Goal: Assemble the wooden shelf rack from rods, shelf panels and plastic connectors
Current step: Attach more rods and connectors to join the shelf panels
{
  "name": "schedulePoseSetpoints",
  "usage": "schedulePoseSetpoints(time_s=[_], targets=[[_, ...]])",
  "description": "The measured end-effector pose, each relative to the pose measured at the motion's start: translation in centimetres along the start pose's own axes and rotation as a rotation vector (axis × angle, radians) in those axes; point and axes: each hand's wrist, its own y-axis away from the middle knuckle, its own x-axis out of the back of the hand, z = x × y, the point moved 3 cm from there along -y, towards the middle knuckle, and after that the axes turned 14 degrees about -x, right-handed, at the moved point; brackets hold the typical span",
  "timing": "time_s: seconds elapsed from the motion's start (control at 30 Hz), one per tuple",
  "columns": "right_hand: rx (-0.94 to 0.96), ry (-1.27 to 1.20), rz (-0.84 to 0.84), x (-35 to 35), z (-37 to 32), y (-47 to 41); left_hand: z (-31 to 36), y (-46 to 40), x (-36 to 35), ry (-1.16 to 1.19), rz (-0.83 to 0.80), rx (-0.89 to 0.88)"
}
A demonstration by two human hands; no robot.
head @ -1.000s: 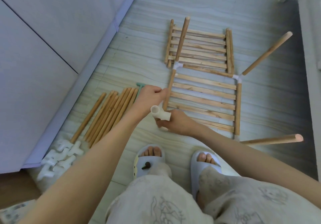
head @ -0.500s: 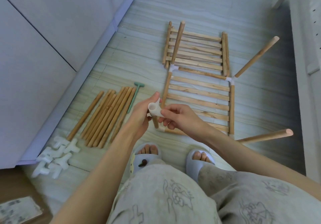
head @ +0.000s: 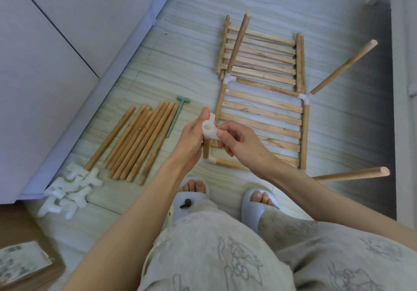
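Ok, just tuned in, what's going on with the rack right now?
A person is fitting a white plastic connector onto the top of an upright rod at the near-left corner of the shelf frame. The left hand and right hand both hold the connector. Spare rods, loose connectors and a green mallet lie on the floor to the left.

Pale tiled floor [head: 185, 49] carries rods [head: 140, 141], connectors [head: 67, 191], shelf panels [head: 261, 119].

White connector [head: 209, 129] now atop the upright rod [head: 206, 149] (earlier at floor level), between both hands.
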Motion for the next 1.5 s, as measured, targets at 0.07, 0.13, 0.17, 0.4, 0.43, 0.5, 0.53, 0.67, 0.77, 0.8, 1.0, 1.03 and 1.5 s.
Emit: schedulePoseSetpoints(time_s=[0.07, 0.13, 0.17, 0.4, 0.43, 0.5, 0.53, 0.67, 0.77, 0.8, 1.0, 1.03, 1.5], targets=[[0.019, 0.025, -0.002, 0.1, -0.1, 0.0, 0.1, 0.1, 0.3, -0.035, -0.032, -0.008], [0.039, 0.057, -0.001, 0.3, -0.1, -0.1, -0.2, 0.6, 0.9, -0.038, -0.047, -0.014], [0.046, 0.071, 0.0, 0.5, -0.1, -0.2, -0.6, 1.1, 1.4, -0.013, -0.041, -0.021], [0.087, 0.225, 0.048, 0.8, -0.4, -0.8, 0.5, 2.6, 3.0, -0.269, -0.085, -0.254], [0.107, 0.262, 0.082, 1.1, -0.6, -0.8, 0.8, 2.5, 3.0, -0.33, -0.091, -0.285], [0.197, 0.38, 0.116, 1.8, -1.2, -0.6, 1.1, 2.3, 3.2, -0.437, -0.094, -0.328], [0.273, 0.476, 0.111, 1.9, -1.6, -0.5, 1.2, 2.3, 3.2, -0.465, -0.099, -0.336], [0.643, 0.819, 0.134, 1.5, -2.3, -0.4, 0.7, 2.3, 3.0, -0.562, -0.128, -0.363], [0.667, 0.817, 0.131, 1.5, -2.4, -0.5, 0.3, 1.9, 3.0, -0.595, -0.112, -0.358], [0.68, 0.811, 0.133, 1.5, -2.5, -0.5, 0.2, 1.8, 2.9, -0.609, -0.117, -0.362], [0.702, 0.816, 0.177, 1.0, -1.7, -0.7, 0.2, 1.7, 3.2, -0.649, -0.144, -0.341], [0.704, 0.824, 0.189, 0.8, -1.6, -0.6, 0.1, 1.8, 3.2, -0.648, -0.138, -0.336], [0.621, 0.871, 0.299, 0.1, -1.4, 0.2, -0.6, 2.9, 2.5, -0.606, 0.091, -0.392]])
